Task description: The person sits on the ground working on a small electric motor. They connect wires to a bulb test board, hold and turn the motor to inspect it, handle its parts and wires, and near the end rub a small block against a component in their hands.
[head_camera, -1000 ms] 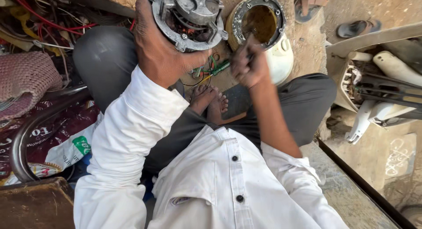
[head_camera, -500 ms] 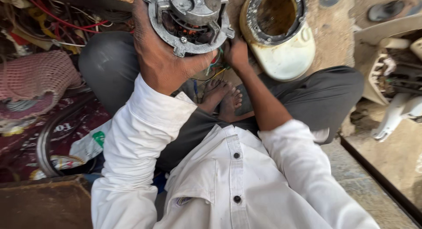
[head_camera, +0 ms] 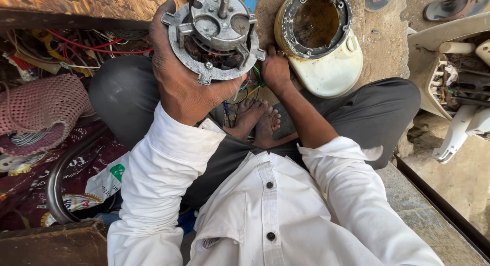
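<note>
A person in a white button-up shirt (head_camera: pixel 265 215) and dark grey trousers (head_camera: pixel 357 113) sits cross-legged on the ground, bare feet (head_camera: pixel 258 123) tucked at the middle of the frame, filling most of its lower half. At upper right of centre a cream plastic appliance housing with a dark metal ring (head_camera: pixel 319 41) lies on the sandy ground, its open mouth turned up toward the camera. At top centre the left hand (head_camera: pixel 178 87) is clamped on the round grey metal motor with copper windings (head_camera: pixel 214 33), lifted clear of the lap with its shaft end facing the lens, seemingly so the face can be looked over. The right hand (head_camera: pixel 275 69), just below the motor's right edge, is curled near a bunch of coloured wires (head_camera: pixel 247 87); whether it grips them or a small tool cannot be told, since the fingertips are hidden. A pink woven bag (head_camera: pixel 41 107) sits at left. The motor's underside is out of sight, and white plastic parts (head_camera: pixel 459 92) are cut off at the right edge.
</note>
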A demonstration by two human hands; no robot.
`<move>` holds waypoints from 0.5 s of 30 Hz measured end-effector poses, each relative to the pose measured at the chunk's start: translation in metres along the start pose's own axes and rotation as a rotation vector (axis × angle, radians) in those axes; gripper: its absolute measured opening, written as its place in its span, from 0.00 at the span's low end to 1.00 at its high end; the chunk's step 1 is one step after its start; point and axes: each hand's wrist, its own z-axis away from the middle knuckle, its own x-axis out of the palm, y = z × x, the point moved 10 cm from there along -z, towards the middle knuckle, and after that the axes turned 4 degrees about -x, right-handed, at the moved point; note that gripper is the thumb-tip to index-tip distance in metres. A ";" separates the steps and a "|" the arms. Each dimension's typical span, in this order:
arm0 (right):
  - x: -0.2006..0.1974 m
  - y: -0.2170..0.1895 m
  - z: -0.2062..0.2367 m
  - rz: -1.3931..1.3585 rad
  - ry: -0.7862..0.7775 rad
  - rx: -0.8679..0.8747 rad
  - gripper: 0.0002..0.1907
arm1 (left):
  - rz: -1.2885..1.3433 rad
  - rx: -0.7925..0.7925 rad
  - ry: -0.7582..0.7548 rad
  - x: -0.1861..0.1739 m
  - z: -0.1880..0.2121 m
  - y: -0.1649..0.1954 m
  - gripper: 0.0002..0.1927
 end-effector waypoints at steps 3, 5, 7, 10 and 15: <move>-0.019 0.003 0.008 -0.123 0.032 -0.010 0.13 | 0.006 0.007 -0.006 0.002 -0.002 0.000 0.57; -0.042 0.003 0.021 -0.226 0.037 -0.025 0.14 | -0.008 0.032 0.001 0.001 -0.002 0.002 0.57; -0.075 0.005 0.040 -0.366 0.093 -0.021 0.15 | 0.044 0.010 -0.021 0.003 -0.001 -0.002 0.55; -0.108 0.019 0.072 -0.795 0.120 0.111 0.21 | 0.096 -0.029 -0.048 0.009 0.001 -0.010 0.54; -0.147 0.046 0.095 -1.044 0.354 0.169 0.19 | 0.086 0.010 -0.096 0.026 0.009 -0.017 0.57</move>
